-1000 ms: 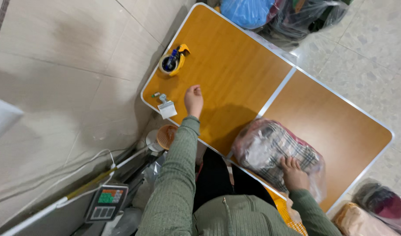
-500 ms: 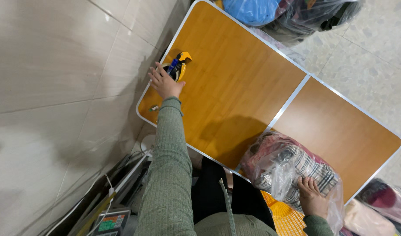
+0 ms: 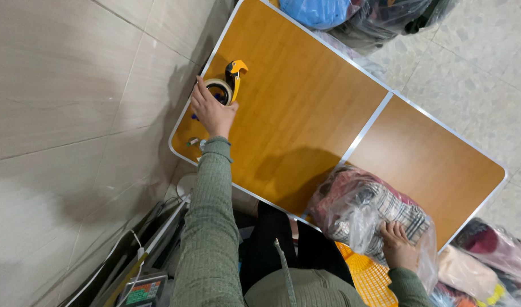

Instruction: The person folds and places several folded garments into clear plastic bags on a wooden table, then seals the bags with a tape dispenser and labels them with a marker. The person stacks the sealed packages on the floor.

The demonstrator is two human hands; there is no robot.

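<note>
My left hand (image 3: 211,110) grips a yellow and blue tape dispenser (image 3: 229,83) with a roll of clear tape, lifted just off the far left end of the wooden folding table (image 3: 306,102). My right hand (image 3: 398,245) presses down on a clear plastic bag of checked and red clothing (image 3: 365,209) that rests on the table's near edge, close to my body. Both sleeves are green ribbed knit.
A small item (image 3: 193,141) lies at the table's left corner. More bagged clothes sit beyond the far end (image 3: 351,14) and on the floor at right (image 3: 488,250). An orange basket (image 3: 365,276) stands under the bag. A weighing scale (image 3: 141,290) is at lower left, by the tiled wall.
My left hand reached from the table's near left corner to the tape dispenser and took hold of it. My right hand stayed on the bag of clothing.
</note>
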